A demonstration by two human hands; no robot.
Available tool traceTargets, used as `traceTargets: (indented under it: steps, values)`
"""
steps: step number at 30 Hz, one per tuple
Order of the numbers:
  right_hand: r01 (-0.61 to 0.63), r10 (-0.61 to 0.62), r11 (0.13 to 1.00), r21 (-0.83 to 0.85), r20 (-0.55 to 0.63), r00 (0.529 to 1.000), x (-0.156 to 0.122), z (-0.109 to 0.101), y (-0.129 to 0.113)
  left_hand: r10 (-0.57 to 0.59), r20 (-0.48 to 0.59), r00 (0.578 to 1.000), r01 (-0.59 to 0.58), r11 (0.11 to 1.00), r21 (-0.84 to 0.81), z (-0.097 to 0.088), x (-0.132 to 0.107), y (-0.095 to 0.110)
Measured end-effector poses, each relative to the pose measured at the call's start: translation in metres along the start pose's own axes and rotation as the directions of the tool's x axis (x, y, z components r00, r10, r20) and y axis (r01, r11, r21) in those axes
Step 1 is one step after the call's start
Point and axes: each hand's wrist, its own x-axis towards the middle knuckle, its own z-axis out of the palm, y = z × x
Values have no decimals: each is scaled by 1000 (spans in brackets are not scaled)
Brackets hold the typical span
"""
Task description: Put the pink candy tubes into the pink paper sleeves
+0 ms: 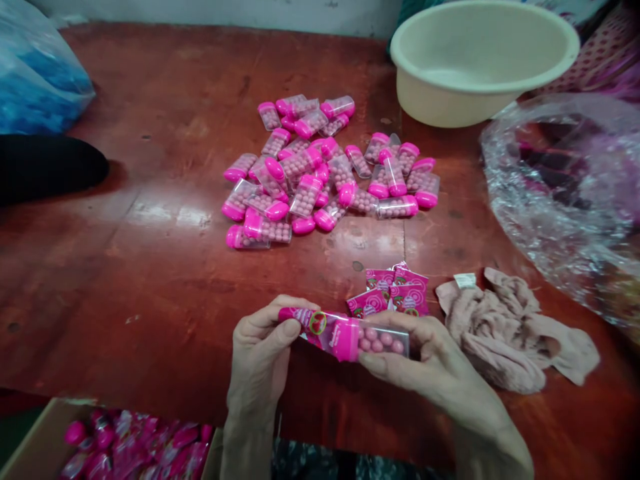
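Observation:
Low over the front of the table, my left hand [260, 350] pinches the loose end of a pink printed sleeve [323, 330] between thumb and fingers. My right hand [430, 357] is closed round a clear candy container [385, 341] with pink balls inside. The sleeve covers one end of this container, and the clear end sticks out to the right. Just behind my right hand lie several flat pink sleeves [395, 293]. Farther back is a loose pile of pink-capped candy containers [305, 193], unsleeved.
A cream basin [485, 80] stands at the back right. Clear plastic wrap [545, 207] and a crumpled cloth [515, 340] lie on the right. To the left are a bag with blue contents [40, 73] and a black rounded object [50, 169]. A cardboard box [37, 440] holds pink packages at lower left.

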Motion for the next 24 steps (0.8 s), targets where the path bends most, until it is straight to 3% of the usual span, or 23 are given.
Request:
traceTargets:
  steps: [7,12,17,24]
  values:
    - [-67,55,983,173,73,996,9,-4,9,-55,115,992,52,998,29,0,-2,2]
    - [-133,55,928,348,226,973,13,-4,12,-116,109,987,109,991,72,3,-5,4]
    - [-134,97,865,484,101,990,19,3,21,-107,147,983,101,994,52,6,-5,6]
    - [-76,80,769,635,22,997,26,15,22,-102,161,982,94,994,55,1,-3,1]
